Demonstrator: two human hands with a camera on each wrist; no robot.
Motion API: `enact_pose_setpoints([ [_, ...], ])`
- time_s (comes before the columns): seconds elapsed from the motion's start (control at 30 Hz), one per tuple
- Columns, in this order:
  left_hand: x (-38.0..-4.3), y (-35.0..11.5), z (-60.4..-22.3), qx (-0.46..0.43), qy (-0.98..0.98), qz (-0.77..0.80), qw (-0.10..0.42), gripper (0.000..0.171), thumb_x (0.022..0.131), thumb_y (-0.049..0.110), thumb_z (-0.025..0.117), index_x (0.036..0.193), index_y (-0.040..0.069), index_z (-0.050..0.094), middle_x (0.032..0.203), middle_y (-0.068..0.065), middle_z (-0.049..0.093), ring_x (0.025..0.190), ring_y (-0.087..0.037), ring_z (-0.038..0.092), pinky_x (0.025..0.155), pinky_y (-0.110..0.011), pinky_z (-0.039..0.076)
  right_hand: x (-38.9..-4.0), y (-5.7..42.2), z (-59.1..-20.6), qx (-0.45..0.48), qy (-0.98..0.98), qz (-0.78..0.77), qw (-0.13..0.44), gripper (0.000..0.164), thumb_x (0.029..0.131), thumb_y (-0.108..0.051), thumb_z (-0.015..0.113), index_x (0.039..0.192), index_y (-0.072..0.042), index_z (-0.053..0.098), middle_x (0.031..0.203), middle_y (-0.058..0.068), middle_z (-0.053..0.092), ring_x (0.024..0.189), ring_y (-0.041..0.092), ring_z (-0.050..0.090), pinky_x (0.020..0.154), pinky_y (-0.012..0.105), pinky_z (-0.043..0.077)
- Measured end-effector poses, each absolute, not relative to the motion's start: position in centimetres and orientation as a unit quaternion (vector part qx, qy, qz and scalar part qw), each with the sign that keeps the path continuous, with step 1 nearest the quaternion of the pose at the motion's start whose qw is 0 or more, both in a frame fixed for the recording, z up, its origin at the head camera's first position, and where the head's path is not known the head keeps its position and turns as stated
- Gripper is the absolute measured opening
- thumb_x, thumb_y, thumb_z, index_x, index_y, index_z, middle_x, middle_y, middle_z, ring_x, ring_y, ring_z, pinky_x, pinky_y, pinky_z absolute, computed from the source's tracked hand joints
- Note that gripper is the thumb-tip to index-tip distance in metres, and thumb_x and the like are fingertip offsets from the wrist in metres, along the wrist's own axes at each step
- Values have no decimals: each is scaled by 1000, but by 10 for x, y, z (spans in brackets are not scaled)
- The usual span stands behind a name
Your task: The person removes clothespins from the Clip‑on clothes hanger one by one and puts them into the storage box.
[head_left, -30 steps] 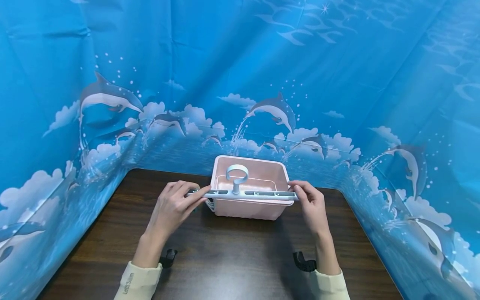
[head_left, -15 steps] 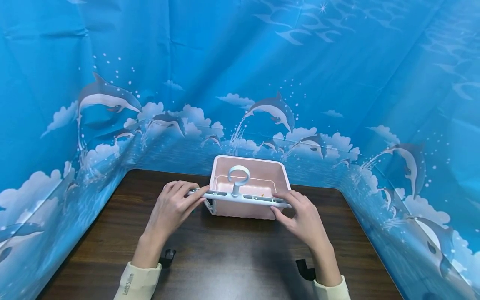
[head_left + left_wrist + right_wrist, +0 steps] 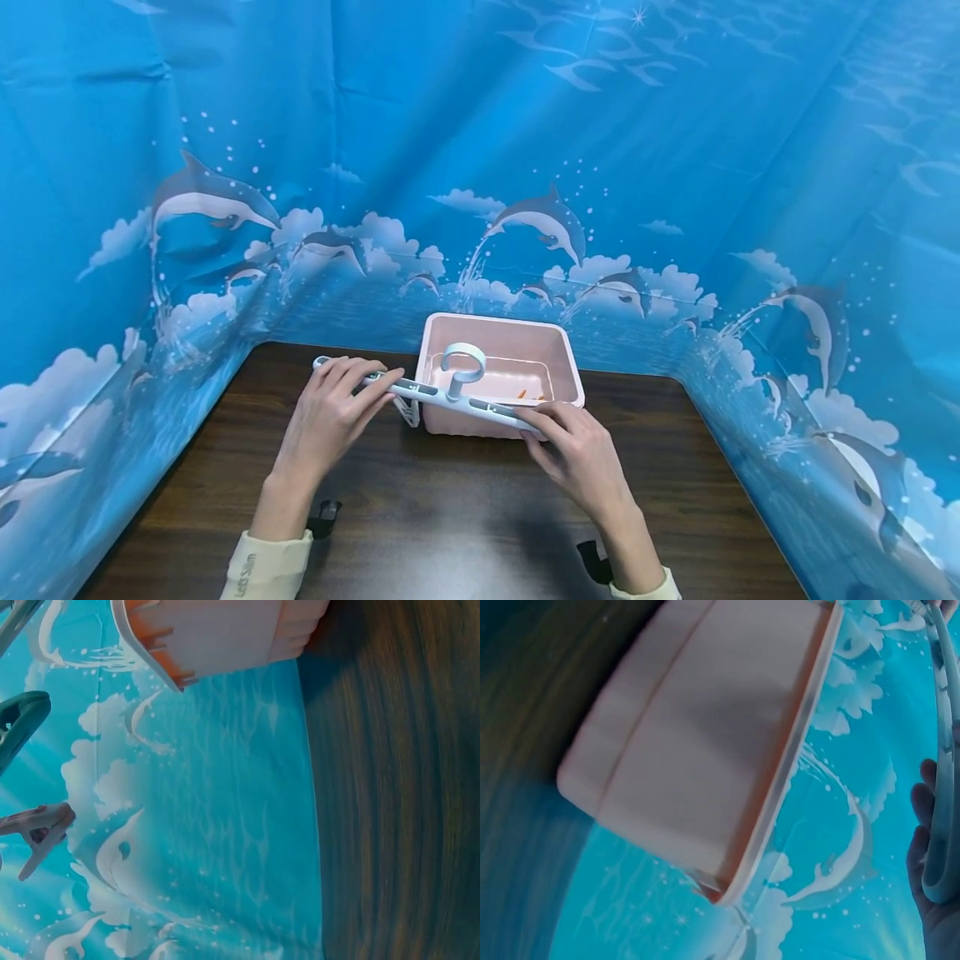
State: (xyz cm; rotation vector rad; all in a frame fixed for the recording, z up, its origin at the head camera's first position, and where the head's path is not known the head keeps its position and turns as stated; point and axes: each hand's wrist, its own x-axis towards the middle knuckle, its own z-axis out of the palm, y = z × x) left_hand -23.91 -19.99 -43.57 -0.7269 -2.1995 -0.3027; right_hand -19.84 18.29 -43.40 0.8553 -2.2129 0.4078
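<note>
A pale blue clip hanger (image 3: pixel 429 394), with a round open hook standing up from its middle, is held level across the front of a pink plastic bin (image 3: pixel 501 320). My left hand (image 3: pixel 322 421) grips its left half, with the tip showing beyond the fingers. Near the other end, my right hand (image 3: pixel 577 457) pinches the bar between thumb and fingers. A white clip (image 3: pixel 407 412) hangs below the bar beside the bin. In the left wrist view, a green clip (image 3: pixel 28 727) and a pinkish clip (image 3: pixel 46 829) dangle.
The bin stands at the back of the dark wooden table (image 3: pixel 435 517), with small orange pieces (image 3: pixel 522 394) inside. A blue dolphin-print curtain (image 3: pixel 480 108) surrounds the table on the back and sides. Black mounts (image 3: pixel 324 518) sit at the wrists.
My right hand has moved left and nearer, from the bar's end to a grip on its right half. The hanger has shifted left and tilted, its right end lower. The left hand keeps its hold.
</note>
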Motion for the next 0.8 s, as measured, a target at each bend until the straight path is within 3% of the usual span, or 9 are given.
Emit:
enact_pose_setpoints([
  [0.13, -240, -202, -435, -284, -865, -119, 397, 58, 113, 55, 31, 145, 25, 70, 132, -10, 72, 127, -34, 62, 117, -57, 44, -199, 179, -441, 348, -843, 168, 373, 48, 92, -17, 84, 139, -26, 74, 112, -1, 74, 91, 15, 72, 76, 36, 62],
  [0.3, -239, -200, -432, -285, -855, -121, 416, 60, 114, 54, 29, 143, 21, 71, 135, -12, 71, 129, -36, 62, 117, -58, 43, -199, 176, -445, 362, -819, 184, 406, 32, 105, -24, 68, 137, -24, 75, 111, 2, 74, 85, 15, 71, 67, 34, 60],
  [0.4, -238, -195, -429, -287, -844, -120, 437, 57, 116, 52, 33, 144, 20, 70, 139, -15, 69, 131, -38, 62, 116, -59, 43, -199, 176, -447, 358, -807, 198, 426, 31, 108, -27, 64, 136, -22, 76, 111, 4, 75, 87, 18, 73, 68, 36, 61],
  [0.63, -237, -179, -421, -272, -817, -171, 478, 46, 117, 43, 44, 147, 17, 67, 150, -21, 58, 134, -42, 55, 113, -62, 39, -204, 181, -449, 324, -801, 201, 462, 30, 107, -26, 66, 135, -21, 77, 110, 8, 77, 88, 24, 74, 72, 42, 63],
  [0.8, -240, -167, -421, -267, -801, -228, 485, 39, 115, 34, 49, 140, 13, 70, 144, -23, 58, 121, -42, 55, 102, -59, 40, -207, 188, -452, 286, -806, 200, 478, 30, 110, -32, 62, 134, -22, 78, 107, 11, 76, 83, 27, 72, 66, 44, 60],
])
